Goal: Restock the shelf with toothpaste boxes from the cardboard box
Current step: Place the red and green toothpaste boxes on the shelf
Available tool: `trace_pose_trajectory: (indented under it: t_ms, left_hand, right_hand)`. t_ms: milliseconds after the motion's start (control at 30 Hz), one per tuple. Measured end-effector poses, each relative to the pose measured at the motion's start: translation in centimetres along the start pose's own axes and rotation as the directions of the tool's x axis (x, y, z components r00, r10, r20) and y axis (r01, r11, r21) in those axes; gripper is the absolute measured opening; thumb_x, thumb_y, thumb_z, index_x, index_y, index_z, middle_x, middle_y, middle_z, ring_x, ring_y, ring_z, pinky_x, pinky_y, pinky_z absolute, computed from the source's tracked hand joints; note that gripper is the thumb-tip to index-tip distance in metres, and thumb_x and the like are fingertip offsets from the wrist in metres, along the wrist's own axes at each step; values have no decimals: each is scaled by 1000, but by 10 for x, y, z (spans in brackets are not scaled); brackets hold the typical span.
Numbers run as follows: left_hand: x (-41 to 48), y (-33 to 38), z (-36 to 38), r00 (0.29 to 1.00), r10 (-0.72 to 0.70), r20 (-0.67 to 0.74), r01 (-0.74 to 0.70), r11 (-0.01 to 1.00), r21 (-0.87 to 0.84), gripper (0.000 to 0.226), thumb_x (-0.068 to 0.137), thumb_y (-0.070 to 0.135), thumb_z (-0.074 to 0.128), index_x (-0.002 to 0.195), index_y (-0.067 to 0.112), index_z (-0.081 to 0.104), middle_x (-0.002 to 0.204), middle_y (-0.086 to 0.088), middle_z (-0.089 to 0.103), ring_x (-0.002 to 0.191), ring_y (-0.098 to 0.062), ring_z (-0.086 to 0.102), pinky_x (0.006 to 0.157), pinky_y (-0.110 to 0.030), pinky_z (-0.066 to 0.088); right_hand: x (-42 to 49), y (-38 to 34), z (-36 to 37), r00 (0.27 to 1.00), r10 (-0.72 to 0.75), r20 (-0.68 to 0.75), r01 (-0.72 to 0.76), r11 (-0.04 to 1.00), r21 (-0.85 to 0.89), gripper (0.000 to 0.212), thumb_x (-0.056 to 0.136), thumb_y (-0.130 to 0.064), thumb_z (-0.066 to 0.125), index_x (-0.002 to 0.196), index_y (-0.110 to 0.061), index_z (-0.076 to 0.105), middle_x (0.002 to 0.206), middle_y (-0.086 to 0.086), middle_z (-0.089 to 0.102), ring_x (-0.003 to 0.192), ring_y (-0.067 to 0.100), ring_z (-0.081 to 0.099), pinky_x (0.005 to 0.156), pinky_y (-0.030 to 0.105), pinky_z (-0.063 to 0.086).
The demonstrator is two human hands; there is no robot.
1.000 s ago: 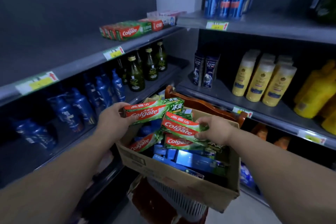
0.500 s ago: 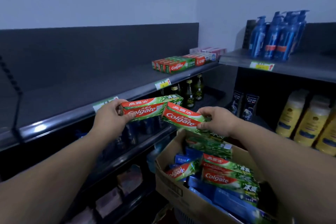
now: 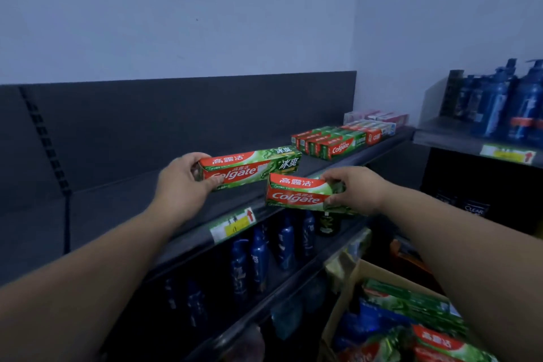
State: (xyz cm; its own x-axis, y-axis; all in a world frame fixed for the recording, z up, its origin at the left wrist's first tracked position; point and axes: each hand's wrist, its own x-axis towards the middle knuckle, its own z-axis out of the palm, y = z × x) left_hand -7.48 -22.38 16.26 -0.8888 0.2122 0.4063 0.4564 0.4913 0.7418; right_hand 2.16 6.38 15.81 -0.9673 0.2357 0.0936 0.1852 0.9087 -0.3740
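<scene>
My left hand (image 3: 182, 182) pinches the left box (image 3: 249, 166) at its near end, fingers curled over the top and thumb on the front. Its long axis runs from my fingers toward 3 o'clock, and it hangs above the shelf (image 3: 141, 200) board. My right hand (image 3: 355, 189) grips the right box (image 3: 296, 192) at its right end, fingers over the top, thumb on the front. That box points toward 9 o'clock and hangs at the shelf's front lip, lower and nearer me.

The two lie almost parallel. They are close, but I cannot tell if they touch. The stocked row (image 3: 332, 141) sits at 2 o'clock from the left box, with bare board between. I judge the left box is nearer its landing spot and should go down first, toward 2 o'clock, with only the right box close by.

The tag (image 3: 232, 223) is at 6 o'clock, with bottles (image 3: 258, 256) beneath it. The carton (image 3: 346, 303), with more boxes in it, waits at 5 o'clock.
</scene>
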Motion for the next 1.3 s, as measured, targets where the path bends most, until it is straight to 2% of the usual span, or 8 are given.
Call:
trace_pose_trajectory:
  t_ms: [100, 300, 367, 600, 833, 1033, 1233, 1300]
  left_hand:
    - [35, -16, -10, 1000, 13, -18, -13, 1000, 2, 33, 79, 25, 77, 108, 24, 62, 102, 2, 66, 90, -12, 60, 75, -24, 42]
    - [81, -34, -15, 1000, 1, -20, -2, 999, -40, 31, 80, 26, 77, 106, 26, 59, 104, 1, 67, 92, -16, 64, 81, -33, 51]
    - [91, -37, -12, 1000, -20, -14, 19, 998, -62, 32, 80, 27, 76, 107, 25, 58, 105, 1, 67, 92, -16, 64, 81, -35, 53]
    - [113, -41, 9, 997, -81, -7, 80, 992, -102, 35, 82, 25, 75, 113, 20, 59, 103, 4, 67, 92, -10, 63, 66, -17, 42]
    - [136, -45, 40, 990, -138, -8, 137, 989, -61, 35, 81, 23, 75, 112, 18, 59, 103, 0, 68, 95, -14, 63, 76, -27, 47]
    - [151, -51, 67, 985, -170, -10, 170, 985, -11, 32, 81, 23, 76, 107, 21, 58, 106, -1, 65, 97, -16, 62, 84, -37, 52]
    - [164, -57, 88, 977, -212, 39, 213, 977, -22, 40, 79, 23, 77, 114, 17, 59, 109, -1, 65, 95, -15, 60, 77, -29, 49]
    - [169, -60, 90, 972, -226, 56, 229, 972, -50, 45, 79, 24, 77, 119, 17, 58, 114, -3, 64, 99, -15, 59, 82, -31, 50]
  right_hand:
    - [27, -20, -4, 1000, -7, -22, 7, 1000, -27, 50, 82, -28, 76, 128, -30, 57, 118, -4, 61, 101, 18, 58, 83, 28, 48]
    - [68, -51, -10, 997, -65, -47, 58, 990, -129, 50, 86, -26, 72, 133, -28, 54, 123, -1, 58, 96, 15, 52, 77, 25, 42]
    - [80, -58, -11, 997, -76, -28, 70, 984, -162, 47, 87, -26, 71, 132, -30, 54, 125, -1, 57, 98, 16, 51, 80, 28, 44]
    - [119, -60, -13, 993, -115, 29, 119, 970, -213, 45, 88, -24, 69, 131, -30, 55, 130, 0, 56, 112, 21, 53, 92, 32, 43]
    - [162, -43, 3, 988, -96, 123, 117, 976, -182, 53, 89, -22, 69, 137, -31, 51, 137, 1, 49, 121, 25, 50, 99, 33, 42]
    - [180, -30, 23, 988, -155, 0, 154, 980, -124, 43, 84, -20, 74, 125, -28, 62, 138, -1, 44, 122, 22, 50, 102, 31, 41]
    - [195, -18, 38, 981, -168, -100, 159, 983, -94, 31, 88, -15, 68, 117, -27, 63, 132, 1, 47, 116, 22, 52, 97, 38, 47]
    - [200, -16, 40, 979, -169, -117, 161, 984, -79, 31, 89, -13, 67, 116, -27, 63, 128, 1, 49, 113, 22, 53, 96, 40, 48]
